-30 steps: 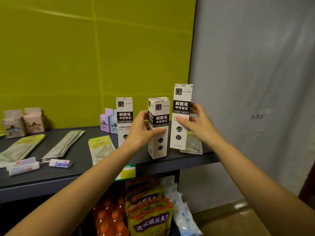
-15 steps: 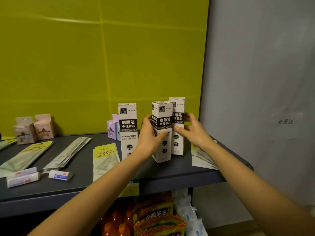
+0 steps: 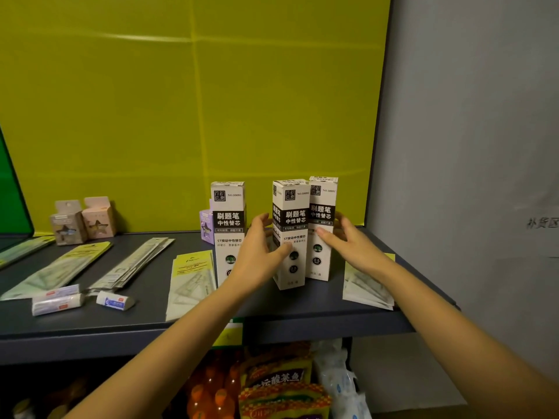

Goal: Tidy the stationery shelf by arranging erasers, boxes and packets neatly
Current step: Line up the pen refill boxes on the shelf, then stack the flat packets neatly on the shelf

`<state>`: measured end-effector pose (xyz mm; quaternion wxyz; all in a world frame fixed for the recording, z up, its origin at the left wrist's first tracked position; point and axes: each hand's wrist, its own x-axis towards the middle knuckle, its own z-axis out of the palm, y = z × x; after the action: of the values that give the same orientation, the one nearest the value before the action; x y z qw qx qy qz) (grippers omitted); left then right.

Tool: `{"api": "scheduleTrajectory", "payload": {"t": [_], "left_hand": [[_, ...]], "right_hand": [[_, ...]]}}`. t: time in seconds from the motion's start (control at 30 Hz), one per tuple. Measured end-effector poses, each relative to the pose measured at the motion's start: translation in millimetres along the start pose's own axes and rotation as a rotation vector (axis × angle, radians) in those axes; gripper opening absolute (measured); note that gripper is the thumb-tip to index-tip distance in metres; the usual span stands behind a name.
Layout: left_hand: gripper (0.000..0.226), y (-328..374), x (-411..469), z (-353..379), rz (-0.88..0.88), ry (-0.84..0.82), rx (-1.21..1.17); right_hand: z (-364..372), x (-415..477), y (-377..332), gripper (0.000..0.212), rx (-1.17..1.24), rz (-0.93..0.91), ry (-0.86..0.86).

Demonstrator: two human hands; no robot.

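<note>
At the bottom of the frame, snack bags (image 3: 273,385) sat under the dark shelf (image 3: 302,309). At lower left on the shelf lay wrapped erasers (image 3: 57,302), with flat packets (image 3: 193,279) beside and behind them. At centre, the left hand (image 3: 257,255) curled round the upright middle box (image 3: 292,225), thumb on its front. The right hand (image 3: 354,246) touched the right box (image 3: 322,207), just beside it, with nearly straight fingers. The left box (image 3: 228,213) stood apart. Small boxes (image 3: 81,219) stood farthest back, at left.

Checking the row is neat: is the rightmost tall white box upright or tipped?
Upright: the rightmost box stands on its base on the shelf.
</note>
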<state>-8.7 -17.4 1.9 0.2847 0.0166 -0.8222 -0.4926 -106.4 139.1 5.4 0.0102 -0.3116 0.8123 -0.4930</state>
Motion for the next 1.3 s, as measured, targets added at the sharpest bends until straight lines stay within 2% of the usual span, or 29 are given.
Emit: {"api": "scheduleTrajectory", "payload": {"t": [0.17, 0.3, 0.4, 0.5, 0.6, 0.7, 0.83, 1.1, 1.3], "left_hand": [[0.067, 3.2, -20.8, -11.3, 0.023, -0.028, 0.047], [0.030, 5.5, -54.9, -28.0, 0.195, 0.074, 0.228], [0.015, -6.1, -71.9, -49.2, 0.198, 0.198, 0.332], [0.011, -26.1, -69.3, -76.5, 0.027, 0.320, 0.503], [0.032, -41.8, -62.4, -93.8, -0.210, 0.301, 0.711], [0.057, -52.8, -57.5, -93.2, -0.417, 0.143, 0.893], [0.083, -58.5, -47.5, -83.0, -0.515, 0.059, 1.045], [0.108, -55.9, -18.8, -91.2, -0.590, -0.035, 0.866], [0.128, -57.7, -10.3, -99.7, -0.698, -0.001, 0.674]], "right_hand": [[-14.5, -15.8, 1.9, 0.061, -0.059, -0.015, 0.089], [-35.7, -30.8, 19.5, 0.040, -0.280, 0.007, 0.211], [-51.5, -37.3, 32.0, 0.036, -0.499, 0.179, 0.099], [-56.8, -40.3, 36.4, 0.050, -0.702, 0.339, -0.042], [-54.7, -40.8, 42.2, 0.070, -0.789, 0.409, -0.048], [-49.2, -42.4, 46.6, 0.084, -0.836, 0.432, -0.050], [-40.6, -41.7, 40.4, 0.095, -0.893, 0.446, -0.083], [-24.1, -30.9, 28.4, 0.101, -0.981, 0.463, -0.069], [-24.3, -21.1, 32.2, 0.105, -0.756, 0.491, -0.066]]}}
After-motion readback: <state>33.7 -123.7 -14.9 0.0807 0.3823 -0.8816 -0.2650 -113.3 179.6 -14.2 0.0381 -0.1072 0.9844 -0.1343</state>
